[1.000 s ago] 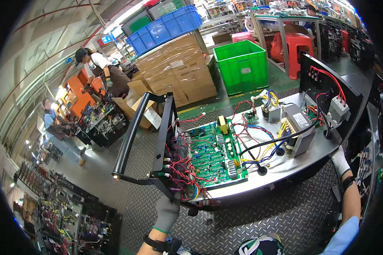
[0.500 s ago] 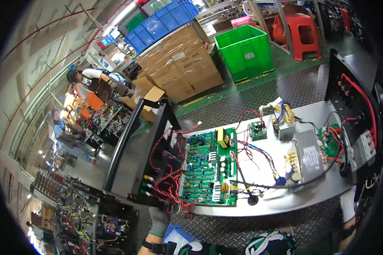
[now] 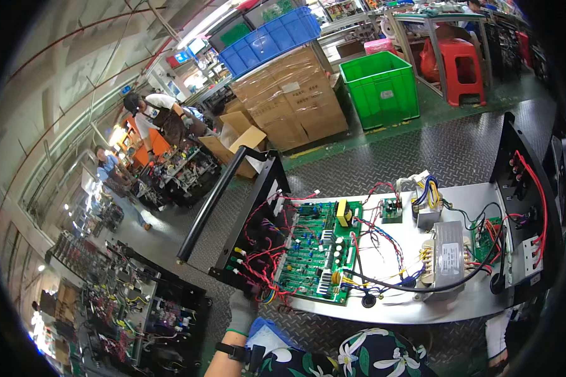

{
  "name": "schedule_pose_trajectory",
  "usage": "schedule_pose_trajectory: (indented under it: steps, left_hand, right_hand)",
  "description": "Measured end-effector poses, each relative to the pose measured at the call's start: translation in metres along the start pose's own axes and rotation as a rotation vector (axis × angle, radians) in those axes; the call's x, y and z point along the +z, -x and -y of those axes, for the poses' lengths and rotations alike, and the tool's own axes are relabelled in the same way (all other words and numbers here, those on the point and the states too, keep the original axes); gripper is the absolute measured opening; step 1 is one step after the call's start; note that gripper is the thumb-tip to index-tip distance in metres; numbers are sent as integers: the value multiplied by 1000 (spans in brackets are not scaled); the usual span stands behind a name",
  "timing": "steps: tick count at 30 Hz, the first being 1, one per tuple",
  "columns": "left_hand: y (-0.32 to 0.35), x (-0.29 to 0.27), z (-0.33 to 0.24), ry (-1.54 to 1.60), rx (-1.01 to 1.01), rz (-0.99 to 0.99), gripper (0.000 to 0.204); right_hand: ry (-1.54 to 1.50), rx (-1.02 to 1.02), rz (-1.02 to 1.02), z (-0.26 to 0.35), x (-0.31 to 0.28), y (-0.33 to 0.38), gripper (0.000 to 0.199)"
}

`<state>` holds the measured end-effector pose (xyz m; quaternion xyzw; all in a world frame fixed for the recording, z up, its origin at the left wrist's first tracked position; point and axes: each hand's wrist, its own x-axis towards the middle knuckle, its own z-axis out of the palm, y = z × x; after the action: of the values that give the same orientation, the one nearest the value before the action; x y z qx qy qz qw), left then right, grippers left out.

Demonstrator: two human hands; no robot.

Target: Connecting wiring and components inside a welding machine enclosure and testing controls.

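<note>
An open metal chassis (image 3: pixel 396 306) with black end panels spans the view in front of me, seemingly held off the floor. On its bare silver base sit a green circuit board (image 3: pixel 308 267), a large transformer (image 3: pixel 448 254) and a smaller transformer (image 3: pixel 428 207), joined by coloured wires. My left hand (image 3: pixel 241 312), in a grey glove, grips the near left corner below the handled panel; its fingertips are hidden. My right hand (image 3: pixel 495 336), in a pale glove, is at the near right corner, fingers largely hidden by the chassis. A black handle (image 3: pixel 214 210) juts from the left panel.
Several similar opened units (image 3: pixel 132 308) stand at the lower left. Beyond the chassis are a cardboard box (image 3: pixel 292 103), a green crate (image 3: pixel 382 94), a blue bin (image 3: pixel 270 41) and a red stool (image 3: pixel 462 72). Two people work at the left, one bending over equipment (image 3: pixel 182 173).
The view has shifted, so the background sits lower and further right. The chassis appears more level, its right end lower in view. Both hands stay at its near corners.
</note>
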<state>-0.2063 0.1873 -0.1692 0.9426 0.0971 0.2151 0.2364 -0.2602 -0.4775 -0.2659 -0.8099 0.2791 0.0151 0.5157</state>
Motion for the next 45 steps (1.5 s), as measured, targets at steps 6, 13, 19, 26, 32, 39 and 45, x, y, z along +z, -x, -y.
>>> schedule_pose_trajectory:
  steps: [6,13,19,26,32,39,45]
  left_hand:
    - [3,-69,-64,-625,92,466,39]
    - [-26,-122,-225,127,375,551,25]
    - [-116,-36,-224,-324,644,352,15]
    - [-150,25,-204,-882,309,459,20]
    - [-162,25,-214,-77,291,402,19]
    - [-130,-19,-218,438,131,489,33]
    - [-109,-35,-220,68,75,617,34]
  right_hand:
    - [602,-129,91,55,-29,134,34]
    - [142,-1302,799,190,55,160,19]
    - [131,-1298,1222,212,200,207,40]
    - [116,-1479,1133,197,230,185,18]
    - [-161,-1427,1234,207,243,168,27]
    - [-63,-1367,1317,220,229,159,27]
    - [-404,-1017,817,278,212,162,31]
